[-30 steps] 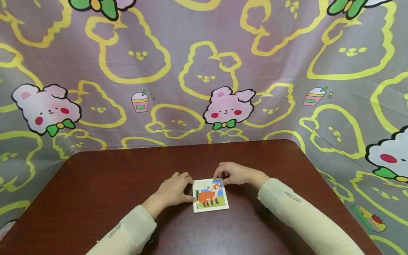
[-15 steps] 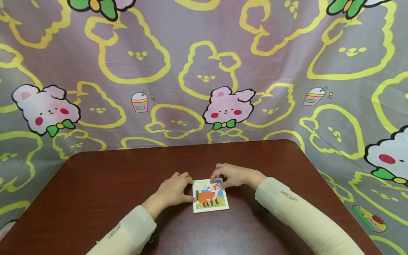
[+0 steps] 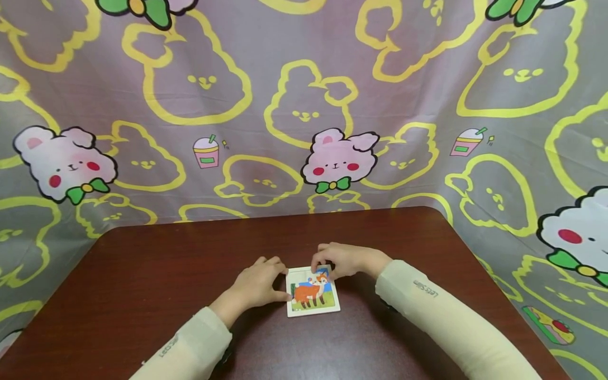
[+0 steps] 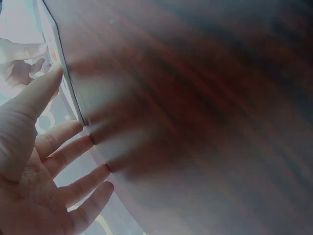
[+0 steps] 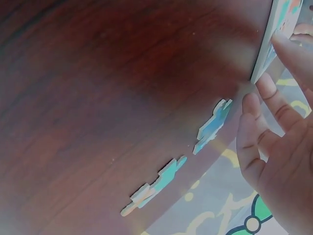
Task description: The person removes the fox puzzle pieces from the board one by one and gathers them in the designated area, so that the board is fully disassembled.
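Observation:
A small white-rimmed jigsaw puzzle board [image 3: 313, 313] lies on the table, bearing an orange fox picture [image 3: 307, 294]. Its upper left part shows pale backing. My left hand [image 3: 256, 285] rests beside it, fingers spread and fairly straight, thumb and index tips against the left edge. At the upper right corner, my right hand [image 3: 349, 259] bends over the board. Its thumb and curled fingers pinch at the blue puzzle piece [image 3: 323, 271] there, which the fingers partly cover. In the right wrist view, the thumb [image 5: 291, 51] reaches onto the board's face.
Two loose blue-green puzzle pieces, one nearer [image 5: 212, 128] and one farther [image 5: 155, 187] from the board, lie on the table in the right wrist view. The dark red-brown table [image 3: 180, 264] ends at a cartoon-printed cloth [image 3: 266, 132] behind and at the sides.
My right hand has shifted a little left over the board's upper right corner, and the fox-head piece has slid slightly left with it. My left hand stays at the board's left edge.

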Action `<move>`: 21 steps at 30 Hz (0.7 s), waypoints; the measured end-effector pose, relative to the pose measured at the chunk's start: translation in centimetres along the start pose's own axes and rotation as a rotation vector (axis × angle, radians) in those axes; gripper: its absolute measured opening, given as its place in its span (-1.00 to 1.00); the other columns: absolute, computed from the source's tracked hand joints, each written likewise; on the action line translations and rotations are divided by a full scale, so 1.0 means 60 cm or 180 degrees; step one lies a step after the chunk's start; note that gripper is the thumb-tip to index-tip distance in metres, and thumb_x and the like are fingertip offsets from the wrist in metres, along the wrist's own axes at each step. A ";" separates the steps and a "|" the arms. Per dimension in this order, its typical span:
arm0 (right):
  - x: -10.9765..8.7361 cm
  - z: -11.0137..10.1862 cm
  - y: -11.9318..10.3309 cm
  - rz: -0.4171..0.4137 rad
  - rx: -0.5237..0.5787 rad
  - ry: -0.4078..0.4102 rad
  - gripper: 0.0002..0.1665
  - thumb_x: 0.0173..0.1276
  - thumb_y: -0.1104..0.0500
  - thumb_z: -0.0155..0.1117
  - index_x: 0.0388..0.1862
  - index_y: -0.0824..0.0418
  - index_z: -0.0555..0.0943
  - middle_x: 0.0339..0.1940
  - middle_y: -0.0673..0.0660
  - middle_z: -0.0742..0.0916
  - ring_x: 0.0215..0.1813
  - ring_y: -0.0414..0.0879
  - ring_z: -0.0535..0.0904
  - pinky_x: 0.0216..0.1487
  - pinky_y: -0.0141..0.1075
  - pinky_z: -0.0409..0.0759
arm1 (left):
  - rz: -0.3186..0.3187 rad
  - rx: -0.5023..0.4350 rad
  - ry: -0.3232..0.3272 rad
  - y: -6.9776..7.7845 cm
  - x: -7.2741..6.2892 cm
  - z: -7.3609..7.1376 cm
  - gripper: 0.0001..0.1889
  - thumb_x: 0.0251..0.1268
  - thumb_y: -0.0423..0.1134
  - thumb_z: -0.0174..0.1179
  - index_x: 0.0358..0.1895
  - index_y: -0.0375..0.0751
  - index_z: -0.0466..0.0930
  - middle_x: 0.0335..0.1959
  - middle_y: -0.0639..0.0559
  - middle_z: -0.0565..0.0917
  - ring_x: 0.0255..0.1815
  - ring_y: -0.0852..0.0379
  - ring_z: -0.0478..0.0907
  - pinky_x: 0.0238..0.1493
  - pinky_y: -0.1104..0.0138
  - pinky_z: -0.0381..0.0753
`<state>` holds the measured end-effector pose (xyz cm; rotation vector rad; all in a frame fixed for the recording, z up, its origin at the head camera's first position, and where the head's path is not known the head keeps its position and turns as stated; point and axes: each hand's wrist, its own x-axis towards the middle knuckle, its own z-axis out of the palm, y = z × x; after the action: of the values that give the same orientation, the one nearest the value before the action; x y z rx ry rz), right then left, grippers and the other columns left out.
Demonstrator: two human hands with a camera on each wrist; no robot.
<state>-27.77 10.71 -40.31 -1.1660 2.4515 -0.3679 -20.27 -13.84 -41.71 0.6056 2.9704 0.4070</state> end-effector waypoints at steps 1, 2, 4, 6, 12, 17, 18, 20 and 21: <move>0.001 0.000 -0.001 0.0007 0.0013 -0.0007 -0.65 0.24 0.19 0.48 -0.04 -0.12 0.65 -0.11 -0.04 0.56 -0.04 -0.12 0.44 -0.03 -0.29 0.46 | 0.0000 -0.0004 0.0000 0.000 0.000 0.000 -0.42 -0.03 0.16 0.51 0.03 -0.08 0.68 0.02 0.08 0.62 0.05 -0.03 0.50 -0.10 -0.04 0.61; 0.001 -0.001 -0.001 0.0008 0.0019 -0.0013 -0.65 0.24 0.19 0.48 -0.04 -0.12 0.65 -0.11 -0.04 0.56 -0.05 -0.12 0.44 -0.03 -0.29 0.46 | -0.0001 -0.0004 -0.0002 0.000 0.000 0.000 -0.42 -0.03 0.16 0.50 0.03 -0.08 0.68 0.02 0.08 0.62 0.05 -0.03 0.50 -0.10 -0.04 0.61; 0.002 -0.002 -0.002 0.0004 0.0050 -0.0023 -0.66 0.24 0.20 0.48 -0.05 -0.11 0.65 -0.12 -0.03 0.56 -0.06 -0.12 0.44 -0.05 -0.30 0.47 | 0.0001 -0.0004 -0.0006 -0.001 0.001 0.000 -0.42 -0.03 0.16 0.50 0.04 -0.08 0.68 0.02 0.08 0.62 0.05 -0.03 0.50 -0.10 -0.03 0.61; 0.002 -0.002 -0.002 -0.0008 0.0086 -0.0024 -0.66 0.23 0.21 0.48 -0.06 -0.10 0.64 -0.13 -0.02 0.56 -0.07 -0.13 0.45 -0.08 -0.31 0.48 | -0.0004 -0.0010 -0.0015 -0.001 0.001 0.001 -0.43 -0.02 0.16 0.50 0.03 -0.07 0.68 0.02 0.08 0.62 0.05 -0.03 0.50 -0.10 -0.03 0.61; 0.005 0.000 0.002 -0.0076 0.0137 0.0014 -0.66 0.24 0.24 0.46 -0.08 -0.10 0.62 -0.13 -0.02 0.56 -0.07 -0.12 0.46 -0.09 -0.32 0.49 | -0.0051 -0.0012 -0.0039 0.000 0.002 -0.001 -0.43 -0.02 0.16 0.50 0.04 -0.06 0.68 0.05 0.08 0.61 0.08 -0.03 0.49 -0.07 -0.03 0.61; 0.003 0.003 0.002 -0.0165 0.0100 0.0161 -0.66 0.20 0.26 0.49 -0.13 -0.05 0.60 -0.12 0.00 0.55 -0.01 -0.08 0.42 -0.01 -0.26 0.46 | -0.0043 -0.0024 -0.0042 0.001 0.002 -0.003 -0.43 -0.02 0.16 0.50 0.04 -0.06 0.68 0.06 0.08 0.61 0.09 -0.04 0.49 -0.08 -0.03 0.61; 0.003 0.003 0.001 -0.0176 0.0094 0.0185 -0.66 0.19 0.26 0.50 -0.14 -0.04 0.60 -0.12 0.00 0.55 0.00 -0.08 0.42 0.00 -0.25 0.46 | -0.0038 -0.0027 -0.0040 0.001 0.002 -0.003 -0.43 -0.02 0.15 0.50 0.04 -0.06 0.68 0.06 0.08 0.61 0.10 -0.04 0.49 -0.08 -0.03 0.61; 0.003 0.004 0.001 -0.0193 0.0084 0.0208 -0.66 0.19 0.28 0.49 -0.14 -0.03 0.59 -0.13 -0.01 0.57 -0.01 -0.10 0.44 0.00 -0.27 0.47 | -0.0029 -0.0039 -0.0035 0.001 0.001 -0.003 -0.43 -0.02 0.15 0.50 0.04 -0.07 0.67 0.06 0.07 0.61 0.09 -0.04 0.49 -0.08 -0.02 0.61; 0.003 0.004 0.001 -0.0193 0.0095 0.0208 -0.66 0.20 0.28 0.49 -0.13 -0.02 0.59 -0.14 -0.02 0.57 -0.02 -0.11 0.45 0.00 -0.29 0.47 | -0.0027 -0.0039 -0.0030 0.001 0.001 -0.003 -0.43 -0.02 0.15 0.51 0.04 -0.06 0.67 0.06 0.07 0.61 0.09 -0.04 0.49 -0.09 -0.02 0.61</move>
<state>-27.77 10.59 -40.58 -1.2366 2.4616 -0.4659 -20.34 -13.83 -41.55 0.5920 2.9584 0.4199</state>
